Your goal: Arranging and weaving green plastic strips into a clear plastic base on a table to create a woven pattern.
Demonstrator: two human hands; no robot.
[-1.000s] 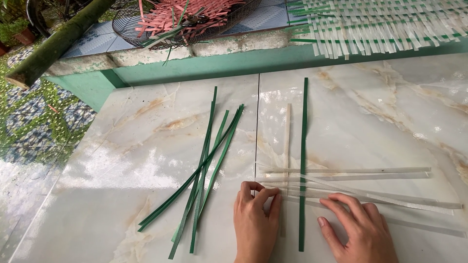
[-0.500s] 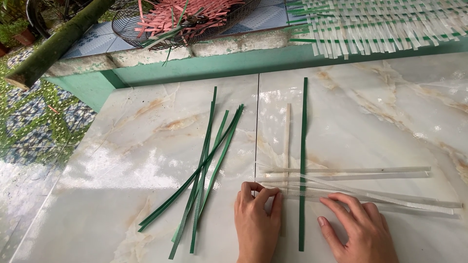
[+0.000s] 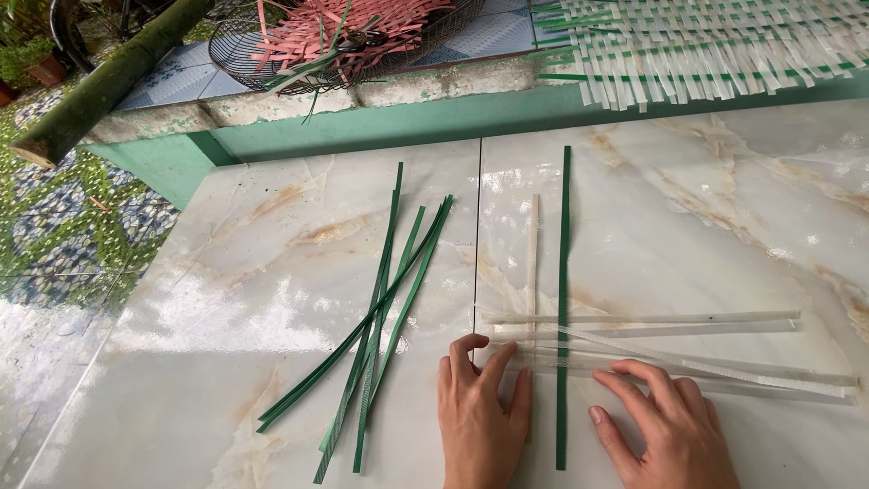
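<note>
Hands flat on the marble tabletop [image 3: 226, 299] from what I can see; left hand [image 3: 480, 417] is spread palm-down with its fingers pressing the near ends of the clear strips [image 3: 670, 349], not pinching anything; right hand [image 3: 665, 430] is also open and flat, fingertips resting on the lowest clear strips just right of the upright green strip [image 3: 563, 299]; that green strip runs straight away from me between the two hands and crosses the clear ones, though I can't tell whether it goes over or under them; a pale strip [image 3: 532, 263] lies parallel just left of it; loose bundle of green strips [image 3: 380, 317] sits fanned out to the left of the left hand, near but not touching; up on the green ledge [image 3: 362, 131] there's a wire basket [image 3: 244, 54] of pink strips [image 3: 344, 27]; a woven mat [image 3: 706, 45] of clear and green strips is at top right.
</note>
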